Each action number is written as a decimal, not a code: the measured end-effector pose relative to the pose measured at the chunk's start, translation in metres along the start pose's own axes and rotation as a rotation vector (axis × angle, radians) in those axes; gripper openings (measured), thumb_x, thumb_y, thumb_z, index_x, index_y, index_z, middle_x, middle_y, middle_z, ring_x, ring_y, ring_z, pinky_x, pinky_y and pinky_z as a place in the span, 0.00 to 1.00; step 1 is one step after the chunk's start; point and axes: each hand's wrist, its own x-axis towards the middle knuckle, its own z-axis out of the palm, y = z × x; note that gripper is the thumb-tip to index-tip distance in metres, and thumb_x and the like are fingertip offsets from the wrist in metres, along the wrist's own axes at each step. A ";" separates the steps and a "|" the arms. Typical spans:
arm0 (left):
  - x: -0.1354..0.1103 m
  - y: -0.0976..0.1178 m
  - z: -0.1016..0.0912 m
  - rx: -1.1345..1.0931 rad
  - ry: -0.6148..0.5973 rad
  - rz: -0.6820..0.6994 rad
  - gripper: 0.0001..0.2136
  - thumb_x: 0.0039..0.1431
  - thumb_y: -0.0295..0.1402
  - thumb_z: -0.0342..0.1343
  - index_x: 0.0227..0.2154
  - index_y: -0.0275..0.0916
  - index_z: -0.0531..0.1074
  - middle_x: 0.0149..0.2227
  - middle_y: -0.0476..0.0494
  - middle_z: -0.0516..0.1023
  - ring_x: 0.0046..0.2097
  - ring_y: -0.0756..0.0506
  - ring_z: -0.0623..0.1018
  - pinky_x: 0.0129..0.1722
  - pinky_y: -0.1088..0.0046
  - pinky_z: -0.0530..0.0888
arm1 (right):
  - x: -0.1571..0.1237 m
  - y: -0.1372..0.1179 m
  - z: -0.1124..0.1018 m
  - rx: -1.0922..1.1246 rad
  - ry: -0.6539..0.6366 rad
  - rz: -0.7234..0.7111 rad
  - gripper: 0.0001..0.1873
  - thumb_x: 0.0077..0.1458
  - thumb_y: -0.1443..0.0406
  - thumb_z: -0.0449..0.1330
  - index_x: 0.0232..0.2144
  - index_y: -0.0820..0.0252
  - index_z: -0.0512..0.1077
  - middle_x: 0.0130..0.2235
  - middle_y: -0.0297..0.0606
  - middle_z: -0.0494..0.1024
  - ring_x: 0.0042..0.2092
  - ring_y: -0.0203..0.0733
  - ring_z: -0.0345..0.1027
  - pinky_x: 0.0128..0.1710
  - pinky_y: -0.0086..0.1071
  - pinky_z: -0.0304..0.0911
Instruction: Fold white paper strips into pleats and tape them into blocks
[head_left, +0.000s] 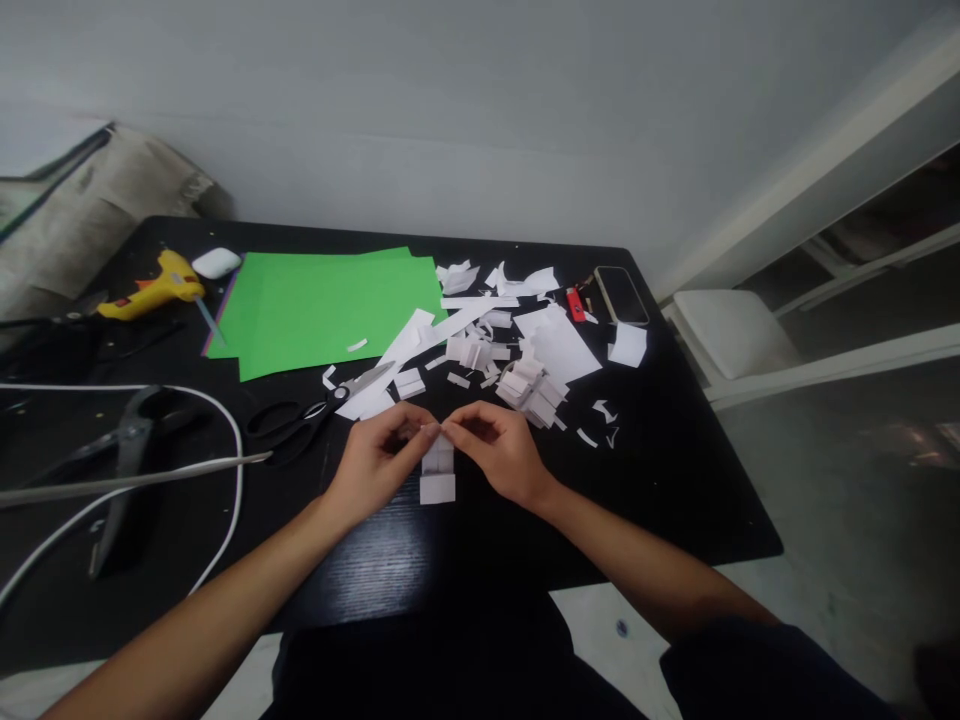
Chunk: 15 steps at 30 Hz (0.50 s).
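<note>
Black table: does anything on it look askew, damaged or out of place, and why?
The green sheets, at back left, lie askew: their edges do not line up. Ragged white scraps are strewn across the middle, looking untidy. The folded paper between the left hand and right hand shows no clear damage.

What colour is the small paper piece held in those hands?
The paper piece is white, as the head view shows.

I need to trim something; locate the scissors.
The scissors lie left of centre in the head view, between the green paper and the left hand.
</note>
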 end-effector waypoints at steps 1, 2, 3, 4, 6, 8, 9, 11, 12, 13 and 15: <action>0.000 0.000 0.000 0.007 -0.006 0.000 0.10 0.64 0.39 0.61 0.34 0.37 0.78 0.24 0.51 0.75 0.25 0.51 0.71 0.25 0.77 0.67 | 0.000 0.000 0.000 -0.001 -0.002 -0.002 0.10 0.56 0.58 0.70 0.32 0.58 0.79 0.33 0.34 0.82 0.35 0.38 0.75 0.39 0.33 0.72; 0.000 0.000 -0.001 0.012 -0.010 0.000 0.10 0.64 0.39 0.61 0.34 0.37 0.78 0.24 0.51 0.74 0.25 0.51 0.71 0.25 0.77 0.67 | -0.001 0.000 0.001 -0.001 -0.004 -0.001 0.09 0.56 0.58 0.69 0.32 0.58 0.79 0.33 0.35 0.82 0.35 0.38 0.75 0.39 0.33 0.72; 0.000 0.000 -0.001 0.012 -0.013 0.000 0.10 0.64 0.39 0.61 0.33 0.37 0.78 0.24 0.51 0.74 0.25 0.51 0.71 0.25 0.77 0.67 | -0.001 0.000 0.001 0.000 -0.006 0.003 0.09 0.56 0.58 0.69 0.32 0.58 0.79 0.34 0.35 0.82 0.35 0.38 0.75 0.39 0.33 0.72; 0.000 0.001 -0.002 0.009 -0.017 -0.001 0.10 0.64 0.40 0.61 0.34 0.37 0.78 0.24 0.50 0.75 0.25 0.51 0.71 0.25 0.77 0.67 | -0.001 0.000 0.001 0.000 -0.006 0.008 0.09 0.56 0.58 0.70 0.32 0.58 0.79 0.34 0.35 0.82 0.36 0.39 0.75 0.39 0.33 0.72; 0.000 0.002 -0.002 0.005 -0.020 -0.001 0.10 0.64 0.40 0.61 0.34 0.37 0.78 0.25 0.50 0.75 0.26 0.51 0.72 0.26 0.77 0.68 | -0.001 -0.001 0.001 -0.004 -0.006 0.019 0.09 0.55 0.58 0.70 0.32 0.57 0.79 0.34 0.35 0.82 0.36 0.40 0.76 0.40 0.34 0.73; 0.000 0.002 -0.002 0.006 -0.019 0.004 0.10 0.64 0.39 0.61 0.34 0.37 0.78 0.25 0.50 0.75 0.25 0.51 0.72 0.25 0.77 0.68 | 0.000 -0.002 0.000 -0.007 -0.007 0.021 0.08 0.55 0.59 0.69 0.32 0.57 0.78 0.34 0.35 0.82 0.36 0.40 0.76 0.39 0.34 0.73; 0.000 0.002 -0.002 0.009 -0.018 0.007 0.10 0.64 0.39 0.61 0.34 0.37 0.78 0.25 0.50 0.75 0.26 0.51 0.72 0.25 0.77 0.68 | 0.000 -0.002 0.000 -0.012 -0.010 0.020 0.08 0.55 0.59 0.69 0.32 0.57 0.78 0.34 0.35 0.82 0.36 0.40 0.76 0.39 0.34 0.73; 0.000 0.001 -0.002 0.017 -0.022 0.016 0.09 0.64 0.39 0.61 0.34 0.37 0.78 0.25 0.50 0.75 0.26 0.51 0.73 0.26 0.78 0.69 | 0.000 -0.002 -0.001 -0.025 -0.022 0.014 0.07 0.55 0.60 0.68 0.32 0.57 0.78 0.33 0.35 0.81 0.36 0.40 0.75 0.38 0.34 0.72; -0.001 0.000 -0.002 0.023 -0.028 0.021 0.09 0.64 0.38 0.61 0.34 0.38 0.78 0.25 0.50 0.76 0.26 0.51 0.73 0.26 0.78 0.69 | 0.000 -0.002 -0.001 -0.031 -0.028 0.011 0.07 0.55 0.60 0.68 0.32 0.57 0.78 0.33 0.35 0.81 0.35 0.40 0.75 0.37 0.33 0.71; -0.001 -0.001 -0.001 0.029 -0.036 0.026 0.09 0.64 0.38 0.61 0.34 0.38 0.78 0.25 0.50 0.76 0.27 0.51 0.73 0.27 0.78 0.69 | 0.000 -0.002 -0.002 -0.040 -0.034 0.007 0.06 0.55 0.61 0.68 0.31 0.58 0.78 0.32 0.35 0.80 0.35 0.39 0.75 0.37 0.33 0.71; -0.001 -0.003 -0.001 0.044 -0.054 0.036 0.09 0.64 0.38 0.61 0.34 0.38 0.78 0.25 0.51 0.75 0.26 0.51 0.73 0.27 0.78 0.69 | 0.000 -0.001 -0.002 -0.060 -0.053 0.002 0.06 0.54 0.62 0.67 0.31 0.58 0.77 0.31 0.34 0.79 0.33 0.38 0.73 0.35 0.32 0.69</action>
